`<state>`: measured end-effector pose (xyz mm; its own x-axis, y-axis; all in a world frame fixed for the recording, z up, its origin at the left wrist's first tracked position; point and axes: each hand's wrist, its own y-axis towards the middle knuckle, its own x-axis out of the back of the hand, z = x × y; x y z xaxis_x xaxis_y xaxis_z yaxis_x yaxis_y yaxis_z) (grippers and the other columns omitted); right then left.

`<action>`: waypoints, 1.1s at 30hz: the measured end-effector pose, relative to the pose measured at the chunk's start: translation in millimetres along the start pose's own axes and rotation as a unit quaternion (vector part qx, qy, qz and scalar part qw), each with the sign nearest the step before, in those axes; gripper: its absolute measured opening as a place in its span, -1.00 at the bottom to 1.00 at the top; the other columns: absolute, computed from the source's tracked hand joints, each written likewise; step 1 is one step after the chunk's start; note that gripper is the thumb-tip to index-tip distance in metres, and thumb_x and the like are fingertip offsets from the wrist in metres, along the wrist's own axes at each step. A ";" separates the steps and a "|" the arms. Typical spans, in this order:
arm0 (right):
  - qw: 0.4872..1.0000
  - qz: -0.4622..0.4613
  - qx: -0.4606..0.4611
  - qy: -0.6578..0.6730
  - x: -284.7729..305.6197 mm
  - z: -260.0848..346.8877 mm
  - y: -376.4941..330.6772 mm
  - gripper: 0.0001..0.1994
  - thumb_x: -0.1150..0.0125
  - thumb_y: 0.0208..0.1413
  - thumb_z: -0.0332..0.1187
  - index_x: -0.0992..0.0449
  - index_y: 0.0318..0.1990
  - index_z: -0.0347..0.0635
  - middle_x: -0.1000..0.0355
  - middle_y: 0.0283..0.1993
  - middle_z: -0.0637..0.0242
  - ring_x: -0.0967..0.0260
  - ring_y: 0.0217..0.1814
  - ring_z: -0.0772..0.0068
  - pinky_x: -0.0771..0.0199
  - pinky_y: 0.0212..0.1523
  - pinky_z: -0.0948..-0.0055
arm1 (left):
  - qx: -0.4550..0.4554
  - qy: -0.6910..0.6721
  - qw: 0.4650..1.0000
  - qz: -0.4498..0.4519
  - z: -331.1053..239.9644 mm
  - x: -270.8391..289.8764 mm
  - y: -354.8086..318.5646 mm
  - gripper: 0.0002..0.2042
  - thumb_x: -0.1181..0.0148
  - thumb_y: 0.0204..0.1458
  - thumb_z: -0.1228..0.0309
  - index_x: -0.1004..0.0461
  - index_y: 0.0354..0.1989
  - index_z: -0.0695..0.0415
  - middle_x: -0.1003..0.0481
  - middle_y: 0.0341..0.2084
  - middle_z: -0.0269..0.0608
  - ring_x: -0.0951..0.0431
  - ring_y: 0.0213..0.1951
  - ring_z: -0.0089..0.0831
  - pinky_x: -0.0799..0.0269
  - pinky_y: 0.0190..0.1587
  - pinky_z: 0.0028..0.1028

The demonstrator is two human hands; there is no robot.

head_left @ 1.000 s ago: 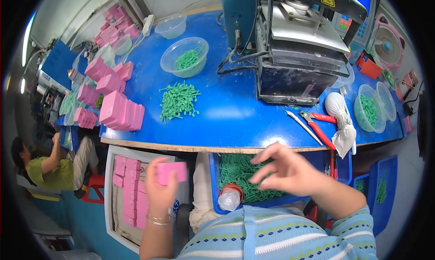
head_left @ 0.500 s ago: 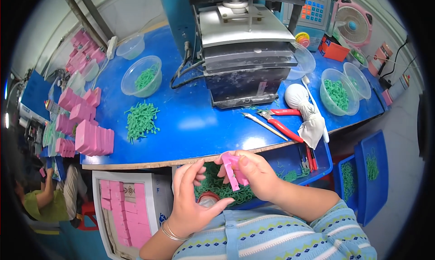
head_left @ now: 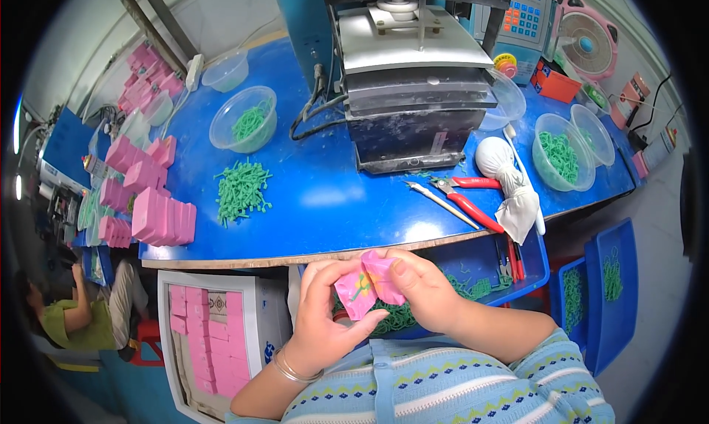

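Just past the table's front edge, my two hands hold a soft pink mould (head_left: 356, 297) spread partly open. A small yellow flower shape with a green stem (head_left: 361, 286) shows on its inner face. My left hand (head_left: 319, 317) has its fingers behind the left flap, with the thumb below. Pinched between the thumb and fingers of my right hand (head_left: 428, 295) is the right flap. Beneath my hands, a blue tray (head_left: 535, 272) holds green stringy pieces, partly hidden by them.
A black press (head_left: 413, 106) stands at the table's back. Red-handled cutters (head_left: 473, 202), a white pointed tool (head_left: 443, 204) and a white cloth bundle (head_left: 506, 180) lie to the right. Left are a green pile (head_left: 242, 193), a clear bowl (head_left: 221, 132) and stacked pink blocks (head_left: 162, 217).
The pink mould has been folded open, showing the yellow and green piece inside. My left hand has come to it and taken its left side. The view has shifted slightly.
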<state>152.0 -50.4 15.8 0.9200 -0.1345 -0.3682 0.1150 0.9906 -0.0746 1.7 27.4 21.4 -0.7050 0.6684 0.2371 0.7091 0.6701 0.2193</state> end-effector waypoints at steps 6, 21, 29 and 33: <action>0.999 -0.036 0.014 0.013 -3.8 -3.8 1.8 -0.66 0.24 0.26 -0.16 -0.37 -0.25 -0.26 -0.32 -0.29 0.37 -0.21 -0.27 0.61 -0.24 -0.22 0.53 | -0.044 -0.222 0.973 0.043 17.1 -0.5 13.8 -0.41 -0.45 -0.36 0.37 -0.30 -0.08 0.13 -0.20 0.03 -0.05 -0.21 0.10 -0.22 -0.13 0.14 -0.26; 0.932 0.130 0.103 -0.321 -1.3 29.2 3.9 -0.67 -0.25 -0.08 -0.33 -0.24 -0.69 -0.22 -0.11 -0.72 0.32 -0.09 -0.65 0.42 -0.05 -0.61 0.38 | 0.181 -0.596 0.778 -0.080 -15.4 7.1 26.6 -0.74 0.32 0.13 0.13 -0.18 -0.27 0.05 -0.33 -0.49 -0.04 -0.34 -0.65 -0.27 -0.34 -0.59 -0.26; 0.871 0.126 0.287 -0.377 -1.4 42.0 33.5 -0.64 -0.26 -0.12 -0.35 -0.45 -0.09 -0.11 -0.19 0.04 0.08 -0.16 0.05 0.10 -0.14 0.05 0.25 | 0.184 -0.434 0.874 -0.120 -9.3 4.2 19.3 -0.84 0.32 0.05 0.38 -0.15 -0.26 0.14 -0.40 -0.51 0.00 -0.43 -0.54 -0.34 -0.42 -0.48 -0.46; 0.872 0.164 0.308 -0.342 -0.9 27.7 38.2 -0.75 -0.21 -0.11 -0.35 -0.55 -0.20 -0.07 -0.18 0.15 0.04 -0.11 0.18 0.03 -0.02 0.16 0.13 | 0.194 -0.458 0.858 -0.130 -13.2 -1.5 21.2 -0.81 0.33 0.05 0.37 -0.18 -0.25 0.15 -0.39 -0.46 -0.04 -0.43 -0.52 -0.36 -0.42 -0.47 -0.44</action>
<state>165.9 -11.7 38.9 0.9255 -0.0019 0.3786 -0.2114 0.8270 0.5209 18.0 36.4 38.2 -0.6781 0.3346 -0.6544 0.5949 0.7727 -0.2214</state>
